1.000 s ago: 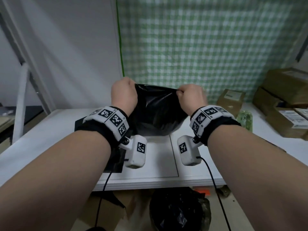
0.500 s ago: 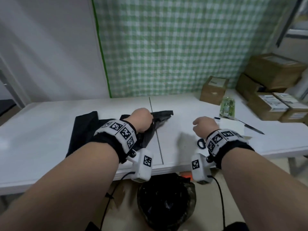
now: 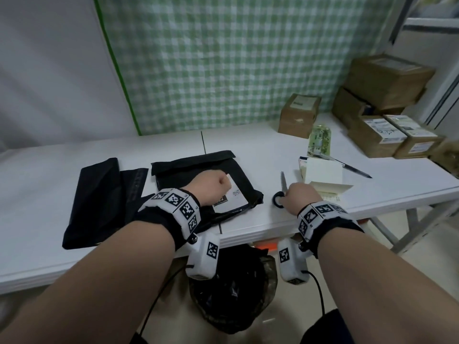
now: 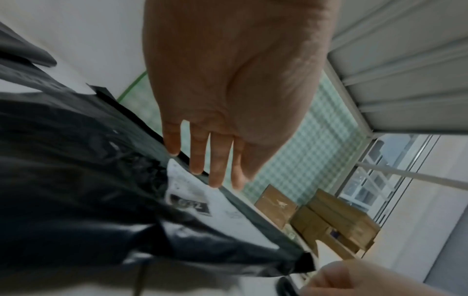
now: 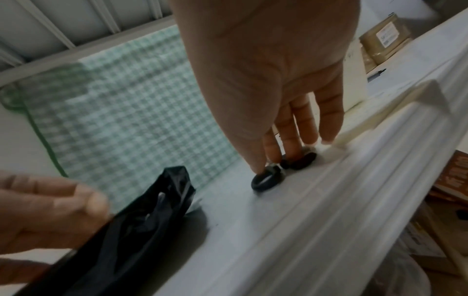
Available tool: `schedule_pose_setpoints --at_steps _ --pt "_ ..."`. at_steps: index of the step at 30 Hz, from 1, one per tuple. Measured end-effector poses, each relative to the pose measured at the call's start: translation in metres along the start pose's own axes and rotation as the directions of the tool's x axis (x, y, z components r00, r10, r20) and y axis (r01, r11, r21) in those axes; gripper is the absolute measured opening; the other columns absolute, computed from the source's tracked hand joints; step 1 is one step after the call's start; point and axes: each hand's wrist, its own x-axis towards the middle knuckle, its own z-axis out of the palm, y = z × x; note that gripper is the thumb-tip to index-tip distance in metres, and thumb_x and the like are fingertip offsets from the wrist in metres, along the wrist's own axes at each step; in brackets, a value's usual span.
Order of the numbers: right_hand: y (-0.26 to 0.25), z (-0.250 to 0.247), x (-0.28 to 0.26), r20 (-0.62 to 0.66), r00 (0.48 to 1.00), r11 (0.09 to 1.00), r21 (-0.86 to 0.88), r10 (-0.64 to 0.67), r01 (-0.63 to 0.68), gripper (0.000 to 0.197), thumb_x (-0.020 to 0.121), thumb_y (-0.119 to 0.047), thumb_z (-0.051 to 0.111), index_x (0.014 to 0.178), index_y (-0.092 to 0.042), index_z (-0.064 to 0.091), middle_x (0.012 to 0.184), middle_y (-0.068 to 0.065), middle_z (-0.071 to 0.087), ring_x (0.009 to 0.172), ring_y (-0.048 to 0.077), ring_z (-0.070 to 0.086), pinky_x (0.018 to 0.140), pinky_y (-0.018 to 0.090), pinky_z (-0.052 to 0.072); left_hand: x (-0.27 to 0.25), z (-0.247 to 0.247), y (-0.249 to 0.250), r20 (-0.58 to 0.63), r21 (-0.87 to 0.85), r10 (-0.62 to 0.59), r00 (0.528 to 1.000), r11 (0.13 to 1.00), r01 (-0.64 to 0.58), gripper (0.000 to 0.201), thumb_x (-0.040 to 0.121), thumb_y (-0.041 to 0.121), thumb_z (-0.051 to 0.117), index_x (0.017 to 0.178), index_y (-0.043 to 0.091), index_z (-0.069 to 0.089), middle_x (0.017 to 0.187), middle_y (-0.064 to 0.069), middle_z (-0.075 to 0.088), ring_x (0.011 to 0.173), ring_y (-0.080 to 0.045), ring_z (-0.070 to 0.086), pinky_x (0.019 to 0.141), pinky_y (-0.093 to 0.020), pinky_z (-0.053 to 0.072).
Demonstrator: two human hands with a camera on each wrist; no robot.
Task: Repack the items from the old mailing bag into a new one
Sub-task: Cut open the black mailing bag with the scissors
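Note:
A black mailing bag (image 3: 198,167) with a white label (image 3: 233,194) lies flat at the middle of the white table (image 3: 260,157). My left hand (image 3: 211,186) rests on it. In the left wrist view my straight fingers (image 4: 210,170) touch the bag (image 4: 76,160) near the label. To its right lie scissors (image 3: 283,181) with black ring handles. My right hand (image 3: 299,194) is over the handles. In the right wrist view its thumb and fingertips (image 5: 293,148) pinch the two rings of the scissors (image 5: 266,180), which stay on the table. More flat black bags (image 3: 96,199) lie at the left.
A paper pad (image 3: 323,172), a pen (image 3: 352,167) and a green packet (image 3: 320,140) sit right of the scissors. Cardboard boxes (image 3: 299,115) (image 3: 387,80) are stacked at the back right. A bin with a black liner (image 3: 231,289) stands under the table's front edge.
Both hands held the black bag up a second ago. The bag now lies flat under my left hand, and my right hand has let go and moved right onto the scissors.

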Motion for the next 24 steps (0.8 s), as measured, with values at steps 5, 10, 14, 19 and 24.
schedule_pose_setpoints --at_steps 5,10,14,19,24 --pt "-0.004 0.000 -0.007 0.010 0.999 0.999 -0.002 0.038 -0.038 0.040 0.087 -0.036 0.058 0.064 -0.006 0.044 0.065 0.004 0.048 0.056 0.016 0.046 0.048 0.025 0.035 -0.007 0.015 -0.026 0.392 0.265 -0.149 0.908 0.963 0.043 0.051 0.086 0.038 0.057 0.135 0.031 0.046 0.146 0.004 0.041 0.134 -0.016 0.038 0.113 -0.029 0.027" --pt "-0.010 -0.014 -0.017 0.081 0.989 0.991 -0.058 0.122 -0.117 0.031 0.084 -0.030 0.060 0.065 -0.008 0.048 0.064 0.003 0.051 0.071 0.021 0.057 0.065 0.027 0.051 -0.013 0.024 -0.021 0.420 0.263 -0.122 0.899 0.965 0.008 0.075 0.081 0.045 0.064 0.145 0.036 0.026 0.158 0.001 0.016 0.144 -0.019 0.019 0.116 -0.033 0.014" --pt "-0.007 -0.011 -0.031 0.067 0.991 0.991 -0.078 0.115 -0.109 0.027 0.078 -0.029 0.062 0.063 -0.010 0.049 0.058 0.002 0.049 0.058 0.018 0.053 0.056 0.025 0.046 -0.014 0.036 -0.021 0.415 0.385 -0.154 0.897 0.923 -0.019 0.078 0.079 0.047 0.063 0.144 0.046 0.019 0.159 -0.006 0.000 0.146 -0.029 0.008 0.119 -0.046 0.008" --pt "0.008 -0.009 -0.041 -0.017 0.993 0.983 0.140 0.120 -0.116 0.033 0.077 -0.029 0.065 0.061 -0.009 0.045 0.059 0.002 0.048 0.050 0.015 0.045 0.042 0.021 0.033 -0.015 0.037 -0.031 0.324 0.363 -0.143 0.935 0.932 0.017 0.068 0.085 0.030 0.055 0.145 0.035 0.025 0.156 -0.006 0.022 0.141 -0.027 0.026 0.115 -0.039 0.027" --pt "0.000 -0.003 -0.048 0.156 0.988 0.480 0.865 0.013 -0.143 0.015 0.084 -0.006 0.063 0.072 -0.006 0.054 0.071 0.010 0.052 0.052 0.015 0.044 0.044 0.021 0.046 -0.023 0.028 -0.038 0.206 0.424 -0.173 0.963 0.903 0.072 0.058 0.081 0.027 0.059 0.136 0.026 0.042 0.136 -0.004 0.049 0.121 -0.024 0.049 0.100 -0.035 0.044"
